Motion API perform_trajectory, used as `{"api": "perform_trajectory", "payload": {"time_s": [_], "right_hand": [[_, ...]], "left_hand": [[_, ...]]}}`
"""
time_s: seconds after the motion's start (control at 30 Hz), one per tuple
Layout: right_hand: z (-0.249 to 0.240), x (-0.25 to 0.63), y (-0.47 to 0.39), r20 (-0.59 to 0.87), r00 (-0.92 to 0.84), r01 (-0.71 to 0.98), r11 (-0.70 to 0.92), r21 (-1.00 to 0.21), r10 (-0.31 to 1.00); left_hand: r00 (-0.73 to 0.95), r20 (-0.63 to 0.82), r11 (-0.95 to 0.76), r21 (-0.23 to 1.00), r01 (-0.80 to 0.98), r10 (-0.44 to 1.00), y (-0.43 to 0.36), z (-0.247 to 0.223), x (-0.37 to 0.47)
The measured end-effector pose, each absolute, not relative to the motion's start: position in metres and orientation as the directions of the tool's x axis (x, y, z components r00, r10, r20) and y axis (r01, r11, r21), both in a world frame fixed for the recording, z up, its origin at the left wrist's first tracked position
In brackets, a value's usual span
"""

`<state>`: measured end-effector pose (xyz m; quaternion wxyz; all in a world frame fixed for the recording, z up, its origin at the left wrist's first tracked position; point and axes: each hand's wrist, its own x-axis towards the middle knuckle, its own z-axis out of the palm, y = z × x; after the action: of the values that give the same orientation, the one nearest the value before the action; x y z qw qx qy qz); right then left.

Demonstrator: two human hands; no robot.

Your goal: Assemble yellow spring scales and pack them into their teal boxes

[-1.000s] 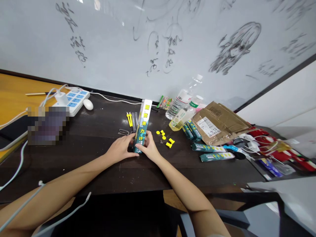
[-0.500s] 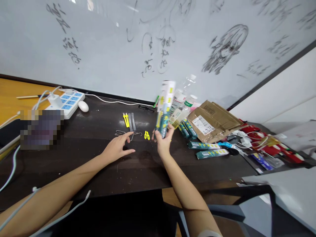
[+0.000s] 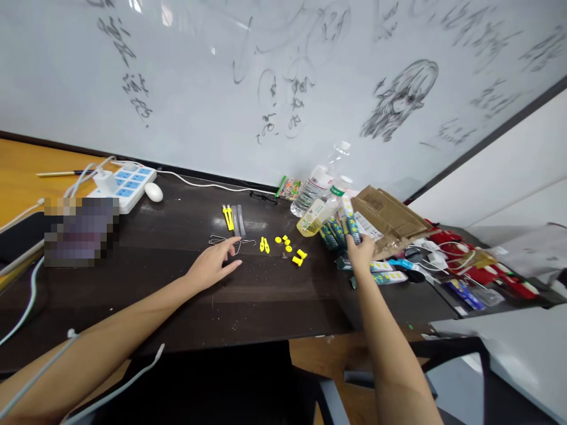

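Observation:
My right hand (image 3: pixel 361 251) grips a narrow green-and-white box (image 3: pixel 351 221) over the stack of similar boxes (image 3: pixel 330 235) at the right. My left hand (image 3: pixel 214 260) rests on the dark table, thumb and fingers apart, its fingertips by the bent metal wires (image 3: pixel 243 242). Behind it lie yellow sticks (image 3: pixel 228 217) and grey strips (image 3: pixel 238 221), side by side. Between the hands are two yellow clip-like pieces (image 3: pixel 264 245), several small yellow discs (image 3: pixel 287 243) and short yellow cylindrical pieces (image 3: pixel 299 258).
Plastic bottles (image 3: pixel 316 215) and a snack packet (image 3: pixel 289 188) stand near the whiteboard, beside a brown parcel (image 3: pixel 390 212). A power strip (image 3: pixel 133 188), a white mouse (image 3: pixel 153 192) and cables are at the left. Red items and cords (image 3: pixel 469 254) crowd the right end.
My right hand has moved right with the box, from the table's middle to the stacked boxes. Small yellow discs and cylindrical pieces now show where it was. My left hand stays put.

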<state>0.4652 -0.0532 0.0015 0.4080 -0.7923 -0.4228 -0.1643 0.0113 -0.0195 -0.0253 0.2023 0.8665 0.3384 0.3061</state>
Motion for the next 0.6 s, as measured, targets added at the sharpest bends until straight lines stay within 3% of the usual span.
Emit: {"api": "perform_trajectory", "payload": {"time_s": [0.13,0.33,0.47,0.6], "right_hand": [[-0.009,0.455,-0.040,0.536,0.526,0.845,-0.479,-0.240,0.660],[-0.011,0.437,-0.027,0.529,0.395,0.877,-0.479,0.026,0.751],[-0.016,0.432,-0.028,0.530,0.354,0.865,-0.485,0.128,0.771],[-0.017,0.429,-0.029,0.541,0.359,0.862,-0.493,0.120,0.760]], "left_hand": [[0.554,0.396,-0.672,0.556,0.489,0.732,-0.017,-0.023,0.009],[0.541,0.397,-0.664,0.554,0.502,0.741,-0.015,-0.022,0.007],[0.557,0.400,-0.678,0.549,0.490,0.727,-0.016,-0.022,0.009],[0.559,0.401,-0.680,0.543,0.493,0.726,-0.016,-0.023,0.010]]}}
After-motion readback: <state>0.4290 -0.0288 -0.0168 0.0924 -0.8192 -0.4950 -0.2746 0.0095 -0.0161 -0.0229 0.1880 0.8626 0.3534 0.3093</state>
